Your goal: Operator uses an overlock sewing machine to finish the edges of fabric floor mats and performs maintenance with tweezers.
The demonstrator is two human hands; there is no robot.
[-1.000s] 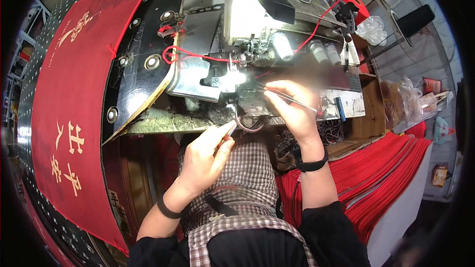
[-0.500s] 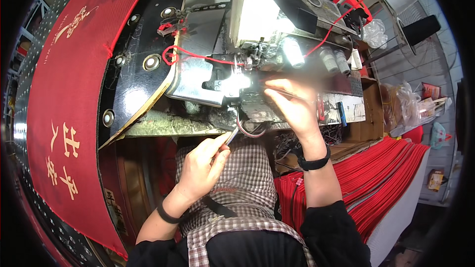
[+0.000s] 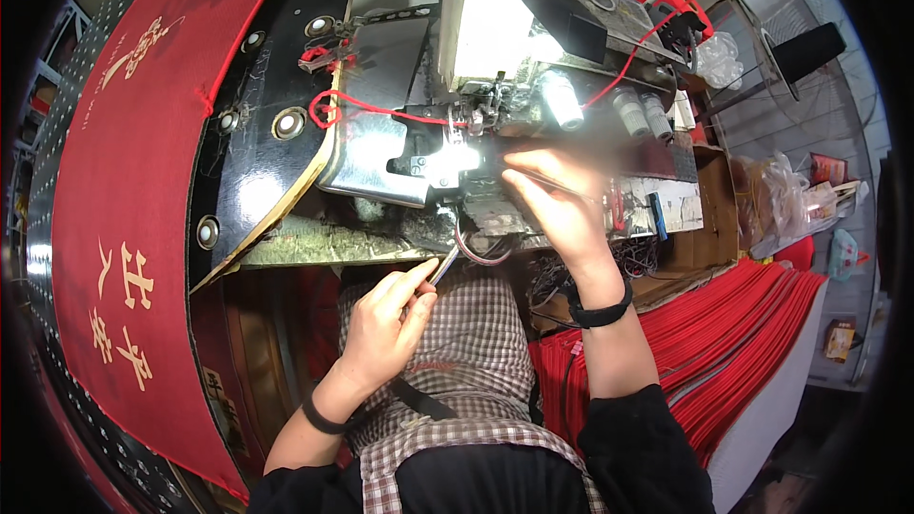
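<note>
The right hand (image 3: 562, 209) is pinching thin tweezers (image 3: 552, 183) at the sewing machine (image 3: 476, 86), at 12 o'clock; they look light, stiff and slippery, best gripped mid-shaft; the left hand (image 3: 386, 324) is pinching a small metal tool (image 3: 443, 266); red thread (image 3: 381, 107) is trailing at 11; wires (image 3: 481, 252) are crowding below the worktop (image 3: 314, 243).

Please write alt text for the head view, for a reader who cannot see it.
A person's right hand holds thin tweezers at a lit sewing machine; the left hand pinches a small metal tool. A red mat lies left.
</note>
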